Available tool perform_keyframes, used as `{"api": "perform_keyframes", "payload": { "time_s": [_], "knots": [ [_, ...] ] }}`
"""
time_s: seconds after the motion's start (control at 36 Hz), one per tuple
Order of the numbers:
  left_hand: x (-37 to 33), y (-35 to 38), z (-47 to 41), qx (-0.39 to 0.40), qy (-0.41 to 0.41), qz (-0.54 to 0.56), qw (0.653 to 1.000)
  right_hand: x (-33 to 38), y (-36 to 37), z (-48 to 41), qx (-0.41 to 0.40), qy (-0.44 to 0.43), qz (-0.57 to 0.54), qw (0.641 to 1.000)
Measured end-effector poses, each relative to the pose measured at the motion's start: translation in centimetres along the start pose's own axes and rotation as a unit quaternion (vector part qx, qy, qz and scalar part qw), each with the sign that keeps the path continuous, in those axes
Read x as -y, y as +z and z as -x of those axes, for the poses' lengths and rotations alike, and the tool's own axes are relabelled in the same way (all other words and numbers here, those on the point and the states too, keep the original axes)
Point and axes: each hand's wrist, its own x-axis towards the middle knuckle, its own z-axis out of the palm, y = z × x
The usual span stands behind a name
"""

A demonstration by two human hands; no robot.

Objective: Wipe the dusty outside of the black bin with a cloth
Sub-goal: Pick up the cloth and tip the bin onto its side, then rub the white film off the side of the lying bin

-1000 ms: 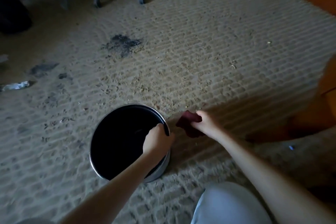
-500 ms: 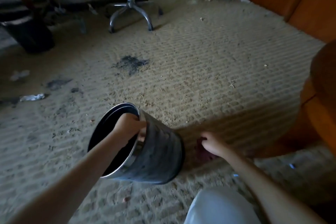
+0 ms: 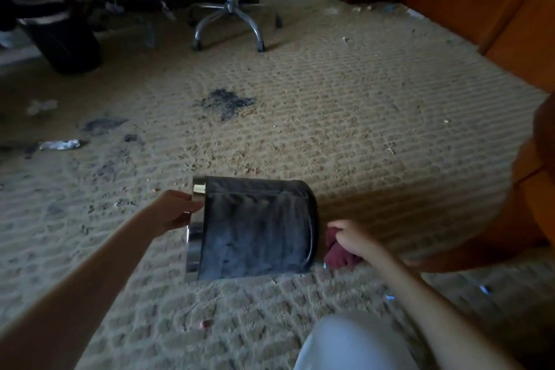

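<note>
The black bin [image 3: 255, 228] lies on its side on the tan carpet, its chrome rim to the left and its base to the right. Grey dust streaks cover the side facing up. My left hand [image 3: 174, 212] grips the chrome rim, fingers hooked inside the opening. My right hand [image 3: 354, 237] holds a bunched dark red cloth [image 3: 338, 254] on the carpet just right of the bin's base. The bin's mouth is turned away from me and its inside is hidden.
A swivel chair [image 3: 231, 9] stands at the back, with another dark bin [image 3: 64, 39] at the far left. Dark stains [image 3: 225, 102] and scraps of litter [image 3: 60, 144] mark the carpet. Orange wooden furniture [image 3: 534, 189] crowds the right side. My knee [image 3: 354, 342] is at the bottom.
My left hand has tipped the bin from upright onto its side, exposing the dusty wall. My right hand has kept the red cloth beside the bin's base. The view has lifted.
</note>
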Motion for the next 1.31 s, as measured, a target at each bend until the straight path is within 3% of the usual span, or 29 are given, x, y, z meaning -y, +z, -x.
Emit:
{"api": "perform_keyframes", "payload": {
  "time_s": [0.14, 0.28, 0.36, 0.47, 0.56, 0.61, 0.69, 0.75, 0.83, 1.0, 1.19, 1.31],
  "knots": [
    [3.8, -2.6, -0.7, -0.042, -0.033, -0.026, 0.998, 2.8, 1.6, -1.1, 0.007, -0.041, -0.038, 0.998],
    [6.5, -3.8, -0.2, -0.059, -0.072, 0.024, 0.995, 5.0, 3.2, -1.0, 0.042, -0.079, 0.029, 0.996],
    [8.0, -4.6, -0.1, -0.068, -0.084, -0.013, 0.994, 4.9, 4.1, -0.9, -0.017, -0.126, 0.083, 0.988],
    [8.3, -5.4, 0.1, -0.015, -0.092, -0.047, 0.995, 4.1, 4.0, -0.7, -0.095, -0.196, 0.075, 0.973],
    [7.9, -5.6, 0.2, 0.007, -0.017, -0.174, 0.985, 4.4, 3.4, -0.4, -0.138, -0.228, 0.026, 0.963],
    [7.9, -5.8, 0.0, -0.007, 0.07, -0.294, 0.953, 5.0, 3.3, 0.0, -0.175, -0.256, 0.019, 0.951],
    [7.8, -6.1, 0.6, -0.034, 0.125, -0.544, 0.829, 6.0, 3.5, 0.5, -0.258, -0.301, 0.09, 0.914],
    [7.7, -6.2, 0.7, -0.011, 0.129, -0.612, 0.78, 6.6, 3.9, 0.5, -0.284, -0.312, 0.152, 0.894],
    [7.7, -6.2, 0.8, 0.012, 0.134, -0.629, 0.766, 7.2, 4.9, 0.3, -0.255, -0.306, 0.163, 0.903],
    [7.9, -6.1, 0.6, -0.014, 0.173, -0.651, 0.739, 6.9, 6.2, 1.1, -0.156, -0.272, 0.14, 0.939],
    [7.0, -5.0, 0.5, -0.03, 0.14, -0.658, 0.739, 7.4, 6.9, 1.3, -0.182, -0.215, 0.129, 0.951],
    [5.7, -4.4, 0.7, -0.031, 0.138, -0.664, 0.734, 7.7, 7.2, 1.7, -0.226, -0.225, 0.151, 0.936]
  ]
}}
